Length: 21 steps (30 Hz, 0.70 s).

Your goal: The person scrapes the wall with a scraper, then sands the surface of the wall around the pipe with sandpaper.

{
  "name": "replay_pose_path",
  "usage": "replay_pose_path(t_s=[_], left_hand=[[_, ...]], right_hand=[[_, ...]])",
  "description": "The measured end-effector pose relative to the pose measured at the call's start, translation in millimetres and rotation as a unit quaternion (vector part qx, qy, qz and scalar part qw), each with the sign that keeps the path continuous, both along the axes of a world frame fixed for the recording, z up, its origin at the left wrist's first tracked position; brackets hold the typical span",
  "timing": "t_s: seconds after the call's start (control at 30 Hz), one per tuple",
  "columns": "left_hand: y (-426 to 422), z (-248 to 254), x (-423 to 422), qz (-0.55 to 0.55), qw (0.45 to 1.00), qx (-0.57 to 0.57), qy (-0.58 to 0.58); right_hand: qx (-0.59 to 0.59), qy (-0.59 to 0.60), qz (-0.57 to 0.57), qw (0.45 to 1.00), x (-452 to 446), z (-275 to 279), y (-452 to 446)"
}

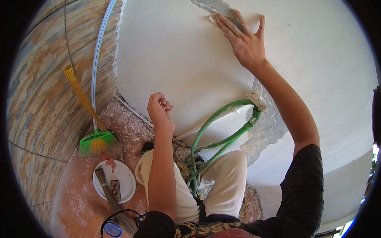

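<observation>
High on the white wall (166,47), my right hand (248,45) presses a small pale flat pad (214,18) with its fingertips. The thumb and other fingers spread over the surface. Beside and under those fingers runs a rough grey patch (234,22) where the white coat is absent. My left hand (159,107) is held in front of the wall, lower and to the left. Its fingers are curled in, and I see nothing in them.
A green hose (210,121) loops from a wall fitting (256,102) between my knees. Exposed grey wall (264,133) surrounds the fitting. At left stand a green-bristled broom (97,142) and a white lid (129,174) holding a brush (115,189), beside stone cladding (43,103). Debris litters the floor (79,202).
</observation>
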<state>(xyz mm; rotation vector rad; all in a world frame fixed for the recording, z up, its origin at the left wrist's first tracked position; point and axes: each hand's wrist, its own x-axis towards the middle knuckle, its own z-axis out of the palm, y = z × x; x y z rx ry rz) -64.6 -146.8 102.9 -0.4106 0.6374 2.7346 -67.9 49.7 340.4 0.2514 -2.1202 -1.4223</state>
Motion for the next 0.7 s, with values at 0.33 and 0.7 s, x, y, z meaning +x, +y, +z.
replay_pose_path(t_s=[0.33,0.7], left_hand=[[6,8,5,-0.034,0.998,-0.042,0.023],[14,11,7,-0.025,0.999,-0.017,0.036]], right_hand=[[-0.086,-0.008,-0.068,0.994,-72,7,-60],[-0.045,-0.021,-0.039,0.998,-72,11,-55]])
